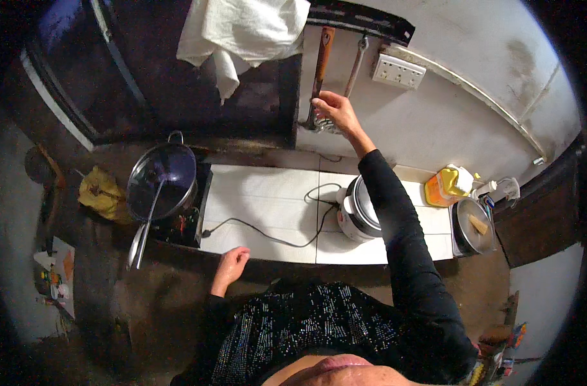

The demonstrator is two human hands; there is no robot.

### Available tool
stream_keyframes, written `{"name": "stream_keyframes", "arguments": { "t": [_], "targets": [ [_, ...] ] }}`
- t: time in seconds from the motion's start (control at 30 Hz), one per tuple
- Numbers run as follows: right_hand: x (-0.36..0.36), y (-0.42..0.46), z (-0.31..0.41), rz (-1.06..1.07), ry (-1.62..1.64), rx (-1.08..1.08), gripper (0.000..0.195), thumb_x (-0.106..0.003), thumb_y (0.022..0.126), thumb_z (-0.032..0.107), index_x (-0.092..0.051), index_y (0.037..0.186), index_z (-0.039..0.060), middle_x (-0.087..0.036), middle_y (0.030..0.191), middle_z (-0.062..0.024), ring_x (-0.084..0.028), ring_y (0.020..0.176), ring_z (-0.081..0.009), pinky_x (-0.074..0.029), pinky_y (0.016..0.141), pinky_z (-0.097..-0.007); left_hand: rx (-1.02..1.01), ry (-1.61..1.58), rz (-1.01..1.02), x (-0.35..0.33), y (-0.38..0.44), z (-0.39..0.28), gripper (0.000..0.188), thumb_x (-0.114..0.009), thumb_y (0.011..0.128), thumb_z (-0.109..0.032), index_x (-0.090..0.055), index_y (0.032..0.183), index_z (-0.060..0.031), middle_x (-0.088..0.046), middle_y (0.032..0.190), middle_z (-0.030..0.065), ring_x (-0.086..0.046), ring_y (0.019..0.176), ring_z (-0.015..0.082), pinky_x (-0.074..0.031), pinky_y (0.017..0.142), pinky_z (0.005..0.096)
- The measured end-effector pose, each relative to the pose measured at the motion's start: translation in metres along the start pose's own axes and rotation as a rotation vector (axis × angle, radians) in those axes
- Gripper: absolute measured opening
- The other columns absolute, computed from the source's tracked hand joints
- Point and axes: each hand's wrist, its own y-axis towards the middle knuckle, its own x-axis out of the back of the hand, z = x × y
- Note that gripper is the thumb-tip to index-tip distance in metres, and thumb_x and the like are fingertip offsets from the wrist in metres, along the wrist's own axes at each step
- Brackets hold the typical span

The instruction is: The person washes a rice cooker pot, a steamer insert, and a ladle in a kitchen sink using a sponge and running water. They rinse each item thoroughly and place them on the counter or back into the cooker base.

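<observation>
My right hand [339,112] is raised to the wall, its fingers at the lower handle of a hanging utensil [324,53] with a brown wooden grip; whether they close on it is unclear. A second long-handled utensil [357,65] hangs just right of it. My left hand [233,264] is loosely curled at the front edge of the white tiled counter [259,193], apparently holding nothing. A white rice cooker [351,219] stands partly under my right forearm, with a black power cord [269,236] lying across the tiles.
On the left, a metal wok [144,193] with a long-handled ladle [151,217] sits on the black stove [178,229]. A yellow cloth [98,193] is beyond it. At right are a yellow-orange container [443,188] and a round pan [467,219]. A white cloth [255,29] hangs above; a socket panel [398,71] is on the wall.
</observation>
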Motion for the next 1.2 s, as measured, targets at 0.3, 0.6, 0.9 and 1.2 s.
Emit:
{"name": "stream_keyframes", "arguments": {
  "t": [0.3, 0.6, 0.9, 1.2],
  "targets": [
    [0.022, -0.192, 0.006, 0.224, 0.098, -0.327, 0.032, -0.057, 0.100, 0.031, -0.064, 0.085, 0.0038, -0.061, 0.080, -0.0003, -0.057, 0.077, -0.0092, -0.045, 0.071, -0.0240, 0.187, -0.207, 0.103, 0.042, -0.064, 0.057, 0.021, -0.061, 0.094, -0.017, -0.068, 0.104, -0.0003, -0.069, 0.087, 0.0053, -0.063, 0.078, 0.0134, -0.052, 0.073, 0.0287],
    [0.105, -0.611, -0.140, 0.270, -0.863, -0.988, 0.027, -0.072, 0.087, 0.025, -0.070, 0.098, 0.0003, -0.070, 0.083, -0.0123, -0.067, 0.076, -0.0209, -0.052, 0.075, -0.0326, 0.392, 0.384, 0.297, 0.019, -0.189, 0.167, 0.018, -0.062, 0.089, -0.022, -0.065, 0.100, -0.0075, -0.064, 0.098, 0.0090, -0.060, 0.093, 0.0253, -0.050, 0.080, 0.0411],
    [0.021, -0.477, -0.119, -0.065, -0.497, -0.826, 0.027, -0.065, 0.094, 0.024, -0.070, 0.106, -0.0003, -0.073, 0.090, -0.0097, -0.065, 0.084, -0.0127, -0.051, 0.076, -0.0288, -0.329, 0.491, -0.072, -0.046, 0.095, 0.086, 0.037, -0.064, 0.079, -0.003, -0.064, 0.115, -0.0065, -0.056, 0.114, 0.0138, -0.053, 0.107, 0.0349, -0.046, 0.093, 0.0458],
    [0.000, -0.504, -0.089, -0.135, -0.387, -0.872, 0.027, -0.062, 0.097, 0.022, -0.068, 0.109, -0.0018, -0.071, 0.088, -0.0036, -0.063, 0.080, -0.0097, -0.050, 0.070, -0.0248, -0.506, 0.777, 0.397, -0.102, 0.142, 0.111, 0.016, -0.062, 0.086, -0.019, -0.068, 0.085, -0.0052, -0.063, 0.091, 0.0093, -0.058, 0.098, 0.0295, -0.048, 0.084, 0.0426]
  ]
}}
